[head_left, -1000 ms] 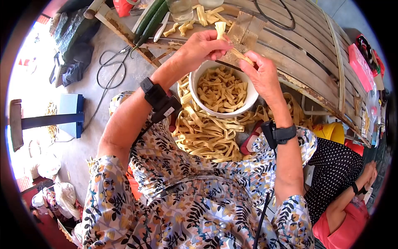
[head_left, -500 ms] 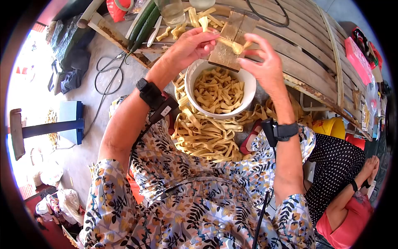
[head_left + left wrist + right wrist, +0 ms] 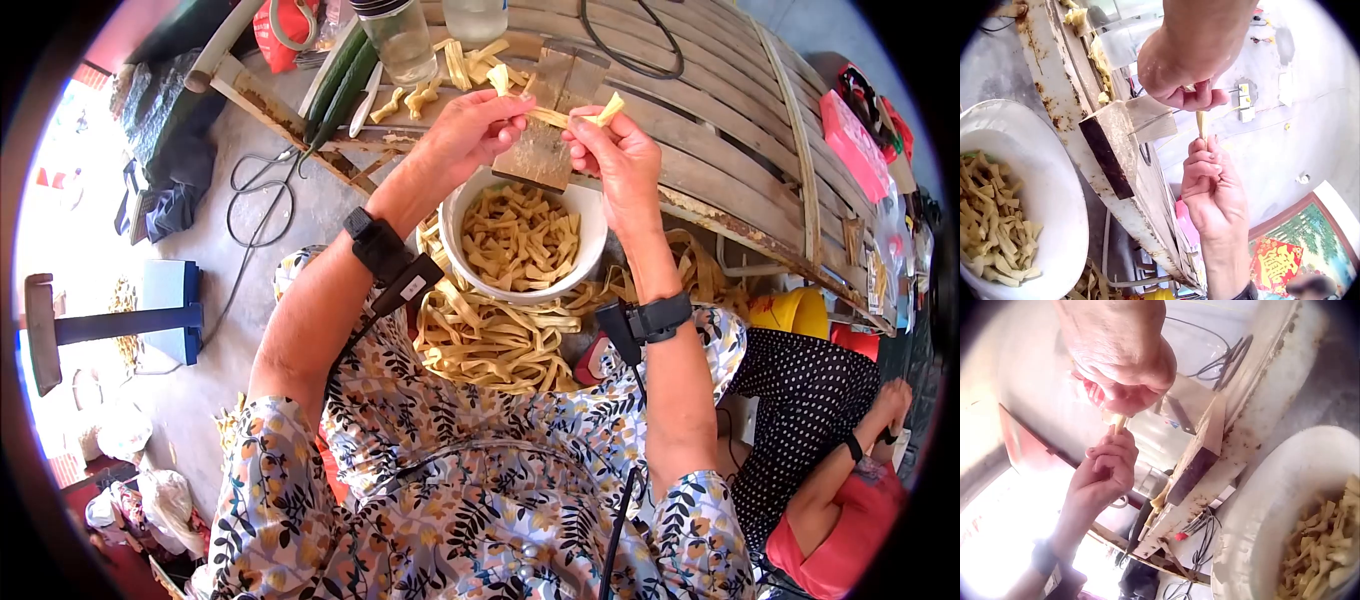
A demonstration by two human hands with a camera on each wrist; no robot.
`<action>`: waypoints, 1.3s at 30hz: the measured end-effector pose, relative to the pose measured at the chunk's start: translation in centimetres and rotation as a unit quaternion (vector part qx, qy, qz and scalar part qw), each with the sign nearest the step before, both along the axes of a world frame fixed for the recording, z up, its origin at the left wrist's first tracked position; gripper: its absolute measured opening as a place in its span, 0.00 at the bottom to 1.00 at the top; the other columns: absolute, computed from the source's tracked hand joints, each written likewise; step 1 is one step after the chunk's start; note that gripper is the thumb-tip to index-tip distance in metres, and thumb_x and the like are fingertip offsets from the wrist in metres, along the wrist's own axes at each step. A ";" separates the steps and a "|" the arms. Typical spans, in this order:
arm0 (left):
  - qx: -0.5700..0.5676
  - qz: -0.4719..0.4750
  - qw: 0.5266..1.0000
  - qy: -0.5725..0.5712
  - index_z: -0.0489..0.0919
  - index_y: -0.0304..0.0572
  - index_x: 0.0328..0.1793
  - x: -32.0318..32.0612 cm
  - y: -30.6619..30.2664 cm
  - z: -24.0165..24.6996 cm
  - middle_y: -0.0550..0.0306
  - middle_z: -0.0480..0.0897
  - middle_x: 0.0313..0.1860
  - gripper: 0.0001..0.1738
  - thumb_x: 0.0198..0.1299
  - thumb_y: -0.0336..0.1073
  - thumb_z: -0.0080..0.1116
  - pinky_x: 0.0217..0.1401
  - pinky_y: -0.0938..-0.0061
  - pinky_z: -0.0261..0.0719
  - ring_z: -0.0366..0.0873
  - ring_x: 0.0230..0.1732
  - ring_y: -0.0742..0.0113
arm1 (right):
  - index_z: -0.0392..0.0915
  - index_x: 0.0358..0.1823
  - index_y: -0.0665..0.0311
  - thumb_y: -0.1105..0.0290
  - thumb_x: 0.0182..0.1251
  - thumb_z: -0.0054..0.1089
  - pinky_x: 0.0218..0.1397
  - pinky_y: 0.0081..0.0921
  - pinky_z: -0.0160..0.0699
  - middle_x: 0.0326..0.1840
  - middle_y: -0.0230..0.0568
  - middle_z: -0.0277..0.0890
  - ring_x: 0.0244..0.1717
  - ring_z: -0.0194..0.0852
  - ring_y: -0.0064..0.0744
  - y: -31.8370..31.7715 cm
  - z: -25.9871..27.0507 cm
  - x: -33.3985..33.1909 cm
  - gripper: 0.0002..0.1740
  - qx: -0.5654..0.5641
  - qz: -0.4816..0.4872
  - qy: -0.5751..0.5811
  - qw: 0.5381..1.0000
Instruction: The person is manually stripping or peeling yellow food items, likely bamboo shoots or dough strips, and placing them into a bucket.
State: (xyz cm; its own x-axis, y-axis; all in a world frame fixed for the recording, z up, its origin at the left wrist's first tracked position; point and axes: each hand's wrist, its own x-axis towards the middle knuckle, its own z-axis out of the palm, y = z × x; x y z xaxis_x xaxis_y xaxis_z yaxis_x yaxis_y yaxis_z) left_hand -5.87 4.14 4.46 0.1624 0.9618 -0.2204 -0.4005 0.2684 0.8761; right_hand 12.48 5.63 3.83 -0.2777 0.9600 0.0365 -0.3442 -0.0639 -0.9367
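Note:
A pale yellow bean-curd strip [image 3: 547, 117] stretches between both hands above the bench edge. My left hand [image 3: 472, 128] pinches it between thumb and fingers, one flared end standing up past the fingertips. On the other side my right hand [image 3: 622, 165] pinches it too, with the second end poking out above the thumb. Curled fingers hide the middle of the grip in the wrist views. Below the hands stands a white bucket [image 3: 449, 235] holding many short knotted pieces [image 3: 520, 240]. Long loose strips [image 3: 490, 345] lie heaped between bucket and lap.
A wooden board [image 3: 535, 160] juts from the slatted bench [image 3: 730, 150] over the bucket. Knotted pieces [image 3: 420, 98], a glass jar [image 3: 400, 45], cucumbers [image 3: 343, 88] and a black cable [image 3: 640, 62] lie there. Another person [image 3: 835, 515] sits at the right, near a yellow container [image 3: 792, 315].
The loop in the strip near the right hand has been drawn in. Spread right fingers have closed to a pinch on the strip, and the left hand keeps its pinch.

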 end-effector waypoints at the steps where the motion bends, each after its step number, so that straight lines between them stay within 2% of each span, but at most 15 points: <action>1: 0.005 0.008 1.000 0.001 0.74 0.37 0.41 -0.1 0.3 -0.2 0.64 0.74 0.27 0.10 0.57 0.35 0.56 0.27 0.93 0.66 0.68 0.25 0.83 | 0.75 0.38 0.66 0.73 0.58 0.58 0.24 0.10 0.69 0.26 0.34 0.74 0.22 0.68 0.14 0.1 0.1 -0.2 0.07 0.009 0.000 0.000 1.000; 4: 0.019 0.017 1.000 0.003 0.74 0.37 0.41 0.2 0.9 0.1 0.62 0.76 0.28 0.11 0.57 0.36 0.56 0.30 0.90 0.69 0.70 0.26 0.81 | 0.75 0.38 0.66 0.73 0.58 0.58 0.23 0.10 0.65 0.26 0.33 0.73 0.20 0.64 0.13 0.9 -0.1 -0.2 0.07 -0.034 0.021 0.057 0.998; 6: 0.030 0.004 1.000 0.002 0.74 0.37 0.40 0.3 1.0 1.0 0.59 0.77 0.30 0.11 0.57 0.37 0.56 0.33 0.87 0.72 0.73 0.28 0.79 | 0.75 0.38 0.66 0.73 0.58 0.57 0.23 0.10 0.65 0.26 0.33 0.73 0.20 0.63 0.13 1.7 -0.2 0.1 0.08 -0.031 0.008 0.051 0.998; 7: 0.045 -0.006 0.998 0.040 0.74 0.37 0.43 0.2 1.5 0.8 0.56 0.79 0.32 0.13 0.57 0.38 0.55 0.36 0.85 0.73 0.75 0.30 0.79 | 0.74 0.39 0.66 0.73 0.58 0.57 0.23 0.10 0.65 0.26 0.33 0.73 0.20 0.62 0.13 2.0 -0.2 0.2 0.08 -0.030 0.001 0.046 0.998; 10: 0.077 0.009 0.989 0.124 0.75 0.37 0.45 0.3 2.8 0.6 0.58 0.78 0.32 0.13 0.58 0.37 0.54 0.36 0.85 0.74 0.73 0.28 0.77 | 0.74 0.38 0.66 0.73 0.58 0.57 0.23 0.10 0.64 0.26 0.32 0.72 0.20 0.62 0.14 2.8 -0.2 0.0 0.07 -0.028 -0.021 0.030 0.999; 13: 0.086 0.029 0.983 0.162 0.75 0.38 0.42 0.5 3.8 0.6 0.59 0.77 0.31 0.09 0.57 0.34 0.54 0.35 0.84 0.74 0.73 0.27 0.77 | 0.74 0.37 0.65 0.73 0.58 0.57 0.23 0.10 0.64 0.25 0.32 0.72 0.20 0.62 0.14 3.8 -0.7 -0.5 0.07 -0.022 -0.036 0.036 0.998; 16: 0.065 0.015 0.996 0.060 0.74 0.42 0.37 1.1 3.8 0.6 0.63 0.76 0.28 0.05 0.56 0.32 0.55 0.33 0.85 0.72 0.72 0.26 0.78 | 0.74 0.36 0.65 0.75 0.56 0.58 0.22 0.10 0.63 0.25 0.32 0.72 0.20 0.62 0.14 3.9 -0.1 -0.5 0.06 -0.028 -0.034 0.040 0.998; 19: 0.078 -0.021 0.995 0.050 0.73 0.45 0.33 0.9 4.0 0.4 0.65 0.74 0.25 0.04 0.54 0.30 0.57 0.30 0.86 0.70 0.71 0.25 0.79 | 0.74 0.35 0.65 0.77 0.54 0.59 0.20 0.11 0.61 0.25 0.31 0.71 0.20 0.61 0.14 3.6 0.1 -0.4 0.07 -0.044 -0.016 0.030 0.998; 25: 0.053 -0.008 0.998 0.045 0.72 0.45 0.33 1.2 3.7 1.1 0.66 0.71 0.22 0.05 0.52 0.30 0.58 0.26 0.87 0.65 0.66 0.20 0.79 | 0.74 0.32 0.64 0.79 0.52 0.60 0.19 0.11 0.58 0.24 0.32 0.70 0.20 0.61 0.14 4.0 -0.1 0.2 0.07 -0.055 0.000 0.063 0.996; 28: 0.057 -0.016 0.997 0.040 0.72 0.45 0.28 0.8 3.7 1.0 0.65 0.72 0.23 0.06 0.50 0.30 0.59 0.24 0.85 0.65 0.67 0.21 0.79 | 0.74 0.31 0.65 0.80 0.51 0.60 0.19 0.11 0.58 0.24 0.33 0.70 0.20 0.61 0.15 4.1 -0.2 0.5 0.06 -0.081 0.015 0.094 0.992; 31: 0.051 -0.020 0.998 0.029 0.73 0.43 0.33 0.8 3.7 1.3 0.66 0.70 0.21 0.06 0.52 0.31 0.58 0.22 0.87 0.60 0.63 0.18 0.80 | 0.74 0.31 0.65 0.80 0.51 0.60 0.19 0.10 0.58 0.24 0.34 0.70 0.20 0.61 0.15 4.1 0.0 0.6 0.06 -0.089 0.012 0.091 0.992; 34: 0.047 -0.041 0.998 0.000 0.73 0.43 0.35 0.4 4.3 0.9 0.66 0.69 0.21 0.06 0.51 0.31 0.58 0.22 0.87 0.59 0.62 0.18 0.80 | 0.74 0.31 0.66 0.79 0.51 0.60 0.18 0.10 0.58 0.24 0.34 0.70 0.19 0.61 0.15 4.3 0.0 0.5 0.06 -0.099 0.001 0.086 0.991; 37: 0.050 -0.066 0.997 0.003 0.73 0.43 0.37 -0.1 5.0 0.5 0.65 0.72 0.24 0.08 0.51 0.32 0.59 0.24 0.88 0.63 0.66 0.21 0.79 | 0.74 0.30 0.65 0.78 0.52 0.61 0.19 0.09 0.61 0.24 0.33 0.71 0.20 0.62 0.14 4.8 -0.3 0.7 0.05 -0.100 0.012 0.096 0.990; 39: 0.056 -0.015 0.997 0.046 0.73 0.43 0.37 0.4 5.1 0.2 0.64 0.73 0.27 0.08 0.52 0.33 0.59 0.27 0.88 0.67 0.68 0.24 0.79 | 0.75 0.30 0.65 0.77 0.52 0.61 0.21 0.09 0.65 0.25 0.31 0.71 0.20 0.63 0.13 4.9 -0.4 0.5 0.05 -0.101 -0.003 0.067 0.993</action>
State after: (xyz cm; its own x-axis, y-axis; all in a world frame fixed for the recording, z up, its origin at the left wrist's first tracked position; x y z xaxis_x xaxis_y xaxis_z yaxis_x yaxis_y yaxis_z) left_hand -5.52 9.25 4.69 0.1763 0.9760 -0.1277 -0.3104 0.1782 0.9337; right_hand 12.98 10.55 3.39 -0.2772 0.9531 -0.1212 -0.4665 -0.2438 -0.8503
